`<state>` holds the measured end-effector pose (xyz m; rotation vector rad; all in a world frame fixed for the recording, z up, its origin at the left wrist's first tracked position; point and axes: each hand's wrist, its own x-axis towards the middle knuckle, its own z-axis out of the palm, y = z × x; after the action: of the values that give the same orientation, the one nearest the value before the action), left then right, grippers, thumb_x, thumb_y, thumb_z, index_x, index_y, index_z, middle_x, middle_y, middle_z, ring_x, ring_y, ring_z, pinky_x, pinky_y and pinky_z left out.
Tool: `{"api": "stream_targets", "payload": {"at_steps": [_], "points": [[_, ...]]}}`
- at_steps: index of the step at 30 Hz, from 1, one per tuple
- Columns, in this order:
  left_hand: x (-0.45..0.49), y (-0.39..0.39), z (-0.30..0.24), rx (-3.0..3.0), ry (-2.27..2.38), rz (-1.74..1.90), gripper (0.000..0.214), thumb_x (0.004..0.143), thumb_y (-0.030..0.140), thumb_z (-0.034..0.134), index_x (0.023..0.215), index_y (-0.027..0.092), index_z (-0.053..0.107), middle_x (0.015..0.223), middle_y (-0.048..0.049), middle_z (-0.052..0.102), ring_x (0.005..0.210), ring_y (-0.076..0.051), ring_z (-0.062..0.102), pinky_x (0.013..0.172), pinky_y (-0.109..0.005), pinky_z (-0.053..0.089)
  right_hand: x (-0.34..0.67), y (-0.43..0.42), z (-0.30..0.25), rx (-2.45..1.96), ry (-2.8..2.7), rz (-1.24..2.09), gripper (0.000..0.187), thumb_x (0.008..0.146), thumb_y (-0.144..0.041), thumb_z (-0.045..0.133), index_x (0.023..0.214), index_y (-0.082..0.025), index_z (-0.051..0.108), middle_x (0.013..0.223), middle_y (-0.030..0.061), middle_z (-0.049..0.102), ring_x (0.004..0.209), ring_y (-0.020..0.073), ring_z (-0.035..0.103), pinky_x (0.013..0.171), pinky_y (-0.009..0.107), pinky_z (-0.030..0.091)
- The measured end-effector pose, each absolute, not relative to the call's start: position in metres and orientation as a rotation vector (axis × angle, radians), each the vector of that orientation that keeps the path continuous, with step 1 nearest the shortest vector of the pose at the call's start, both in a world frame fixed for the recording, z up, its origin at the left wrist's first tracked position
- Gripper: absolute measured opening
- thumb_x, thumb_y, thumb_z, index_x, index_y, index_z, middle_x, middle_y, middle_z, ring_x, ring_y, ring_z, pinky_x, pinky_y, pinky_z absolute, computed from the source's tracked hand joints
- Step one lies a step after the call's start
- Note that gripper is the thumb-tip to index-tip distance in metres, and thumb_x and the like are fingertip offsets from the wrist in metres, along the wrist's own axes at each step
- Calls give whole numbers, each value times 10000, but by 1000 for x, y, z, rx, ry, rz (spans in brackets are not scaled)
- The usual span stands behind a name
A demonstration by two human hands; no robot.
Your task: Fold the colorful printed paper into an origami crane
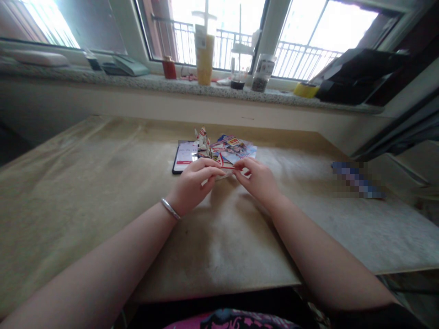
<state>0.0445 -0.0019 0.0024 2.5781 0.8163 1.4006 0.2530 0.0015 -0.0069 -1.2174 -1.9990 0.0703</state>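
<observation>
Head view, nearest first: patterned pink-and-dark clothing (pixel 229 320) shows at the bottom edge, and two bare forearms reach over a tan-covered table (pixel 85 192). A silver bracelet (pixel 170 209) circles the left wrist. The left hand (pixel 196 183) is loosely curled, its fingertips on a small red-edged paper piece (pixel 227 167) — whether the thumb grips it too, I cannot tell. The right hand (pixel 258 182) is nearly closed, thumb and fingers pinching the piece's other end, so the paper spans the narrow gap between the hands, above the table's middle. Just beyond the left hand lies a phone (pixel 181 157), its screen lit; next to it stands a crumpled printed scrap (pixel 203 137), with colourful printed sheets (pixel 242 148) spread to its right. Well apart on the right lies a blurred blue item (pixel 356 180).

Past the table, a speckled sill (pixel 284 97) bears a red jar (pixel 169 68), a tall yellow container (pixel 205 64), a yellow object (pixel 306 89) and a black bulky object (pixel 356 75) — behind them, windows and a balcony railing (pixel 302 59).
</observation>
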Motion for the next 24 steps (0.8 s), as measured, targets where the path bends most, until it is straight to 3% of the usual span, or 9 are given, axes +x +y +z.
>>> {"api": "stream_targets", "payload": {"at_steps": [5, 11, 15, 19, 24], "points": [[43, 1, -1, 2633, 750, 1324, 262, 851, 85, 525, 1071, 195, 614, 1028, -70, 644, 964, -151, 602, 870, -312, 506, 255, 2, -3, -1134, -2085, -44, 184, 807, -234, 614, 986, -229, 657, 998, 55, 660, 939, 204, 585, 820, 350, 486], [35, 2, 3, 2677, 851, 1121, 307, 872, 269, 548, 1164, 182, 583, 1077, -81, 651, 995, -187, 594, 893, -347, 473, 256, 2, -2, -1133, -2252, -4, 72, 811, -218, 602, 818, -217, 674, 865, 44, 684, 880, 193, 581, 811, 330, 462], [31, 4, 5, 2665, 986, 983, 421, 968, 331, 306, 943, 188, 701, 988, -61, 682, 933, -186, 609, 857, -357, 461, 257, -1, 4, -1078, -2448, 25, 83, 816, -202, 596, 766, -204, 662, 848, 41, 686, 826, 170, 592, 768, 294, 444], [31, 2, 7, 2769, 1376, 796, 282, 882, 352, 486, 922, 210, 726, 1026, -59, 688, 969, -225, 585, 877, -396, 424, 258, -5, 7, -1063, -2590, 62, 83, 815, -193, 599, 755, -195, 656, 843, 38, 684, 816, 164, 592, 738, 276, 426], [36, -9, 9, 2877, 1567, 637, 254, 877, 364, 508, 861, 268, 742, 1061, -9, 694, 1082, -291, 518, 958, -507, 344, 258, -4, 4, -1016, -2638, 127, 103, 822, -181, 581, 742, -198, 644, 876, 38, 683, 879, 169, 587, 782, 279, 427]]}}
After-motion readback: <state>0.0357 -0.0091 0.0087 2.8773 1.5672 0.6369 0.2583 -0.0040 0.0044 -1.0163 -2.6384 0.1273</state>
